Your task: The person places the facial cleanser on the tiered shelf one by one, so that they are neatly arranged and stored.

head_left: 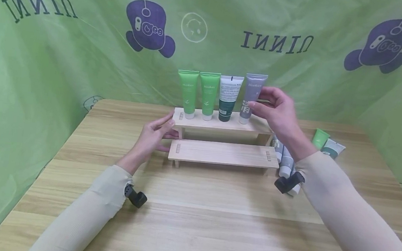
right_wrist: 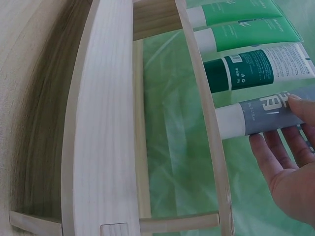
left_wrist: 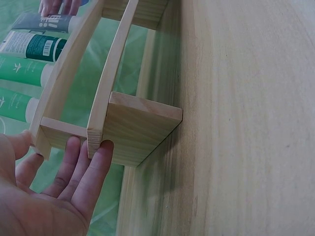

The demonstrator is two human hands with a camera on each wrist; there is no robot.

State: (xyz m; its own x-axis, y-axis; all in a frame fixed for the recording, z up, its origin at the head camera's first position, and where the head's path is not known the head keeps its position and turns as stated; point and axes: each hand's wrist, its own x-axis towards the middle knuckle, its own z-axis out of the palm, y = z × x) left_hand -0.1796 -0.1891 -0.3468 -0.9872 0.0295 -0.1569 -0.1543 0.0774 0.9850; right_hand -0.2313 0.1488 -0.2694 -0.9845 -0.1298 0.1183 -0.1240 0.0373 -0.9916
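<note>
On the upper step of a two-tier wooden rack [head_left: 224,153], a grey squeeze tube [head_left: 253,92] stands cap down at the right end of a row. My right hand [head_left: 279,111] grips this tube from its right side, thumb in front and fingers behind, as the right wrist view shows. To its left are a white-and-dark-green tube [head_left: 230,96] and two light green tubes [head_left: 209,93], all cap down. At the rack's left end, my left hand [head_left: 150,136] holds the upper board's corner between thumb and index finger, its other fingers against the lower board's end [left_wrist: 96,140].
Several grey tubes [head_left: 287,161] lie on the table [head_left: 190,222] right of the rack, partly behind my right forearm. Farther right lie a green tube [head_left: 320,138] and a white-and-green tube [head_left: 332,148]. A green printed curtain [head_left: 213,4] hangs behind the table.
</note>
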